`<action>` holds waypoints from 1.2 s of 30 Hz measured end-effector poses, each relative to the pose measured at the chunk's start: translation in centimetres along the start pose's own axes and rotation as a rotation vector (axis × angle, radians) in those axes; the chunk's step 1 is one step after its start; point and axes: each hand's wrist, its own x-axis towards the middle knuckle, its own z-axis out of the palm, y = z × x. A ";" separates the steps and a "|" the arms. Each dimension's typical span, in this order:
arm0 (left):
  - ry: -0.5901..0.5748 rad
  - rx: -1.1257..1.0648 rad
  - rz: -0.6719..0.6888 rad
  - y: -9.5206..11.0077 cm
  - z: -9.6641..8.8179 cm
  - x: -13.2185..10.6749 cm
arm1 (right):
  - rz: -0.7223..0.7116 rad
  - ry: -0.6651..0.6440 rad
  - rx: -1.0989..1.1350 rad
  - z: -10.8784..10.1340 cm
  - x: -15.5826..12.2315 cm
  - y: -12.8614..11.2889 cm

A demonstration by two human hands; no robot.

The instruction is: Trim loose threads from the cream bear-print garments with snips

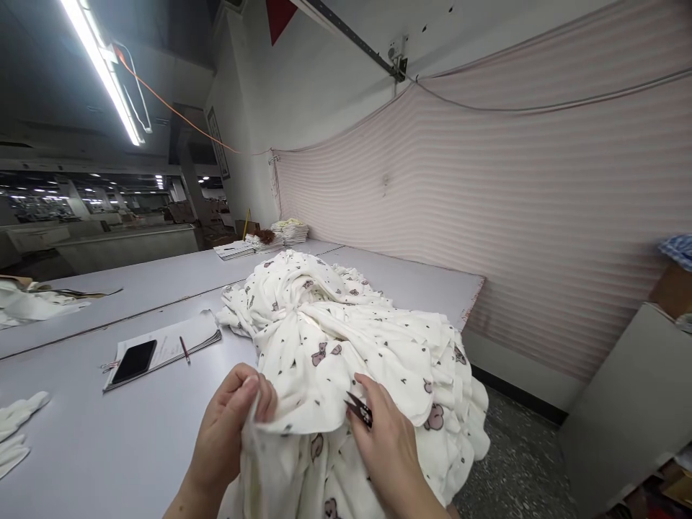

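A big heap of white fabric [346,324] printed with small dark marks and mauve animal figures lies in front of me, draped over the table's near right edge. My left hand [238,407] pinches an edge of this fabric between thumb and fingers. In my right hand [386,425] is a small pair of dark thread snips [361,411], its blades pointing up and to the left. The blades are slightly apart and close to the fabric edge. Part of the snips is hidden in my palm.
On the pale table [178,425] lie a black phone [135,360], a clipboard with papers [187,335] and a pen [184,350]. White gloves [19,429] are at the left. Folded stacks [289,231] stand at the back. A striped cloth [513,216] covers the wall; a grey cabinet [627,404] is right.
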 end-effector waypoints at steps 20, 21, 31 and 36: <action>-0.396 0.943 0.182 -3.3 6.0 0.1 | 0.114 -0.024 0.080 -1.4 1.7 1.4; -0.388 0.888 0.191 -3.2 6.6 0.7 | 0.100 -0.027 0.104 -1.3 1.9 1.1; 0.115 0.243 0.178 -1.1 3.0 2.8 | 0.313 0.038 0.366 -0.5 -2.3 -0.2; 0.153 -0.393 -0.062 0.4 0.4 2.6 | 0.084 0.095 0.051 2.7 -3.9 -1.6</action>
